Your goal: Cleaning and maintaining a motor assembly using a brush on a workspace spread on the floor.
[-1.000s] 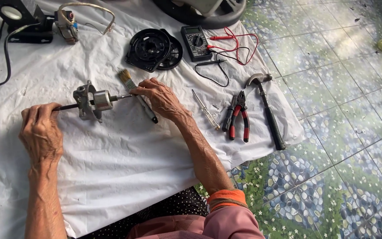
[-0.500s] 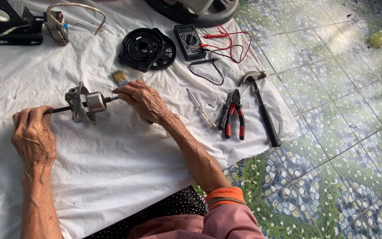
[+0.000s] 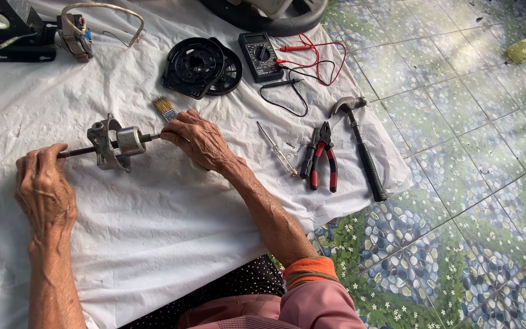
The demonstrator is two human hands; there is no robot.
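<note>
Sat over a white sheet (image 3: 153, 231) spread on a patterned tile floor (image 3: 458, 201). Left hand (image 3: 42, 189) clenched round the near-left end of a dark metal shaft (image 3: 77, 152), grip closed on it. Right hand (image 3: 197, 139) closed on the shaft's other end, fingers curled over it; also pinned under that hand the handle of a small paintbrush (image 3: 165, 108), bristles poking out toward the far side. Threaded on the shaft between the two hands: a grey metal bracket with a cylindrical hub (image 3: 115, 144), held just above the sheet, left of centre.

Laid to the right of the right hand, well apart from it: a slim screwdriver (image 3: 277, 150), red-handled pliers (image 3: 322, 159) just beside it, then a hammer (image 3: 360, 146) with a black handle near the sheet's right edge. Farther off: a round black plastic housing (image 3: 197, 66), a dark multimeter (image 3: 260, 56) with red and black leads (image 3: 312, 61) trailing right. At the far left corner: a black box with a round dial (image 3: 4, 24) and a small coil with wires (image 3: 77, 33).
</note>
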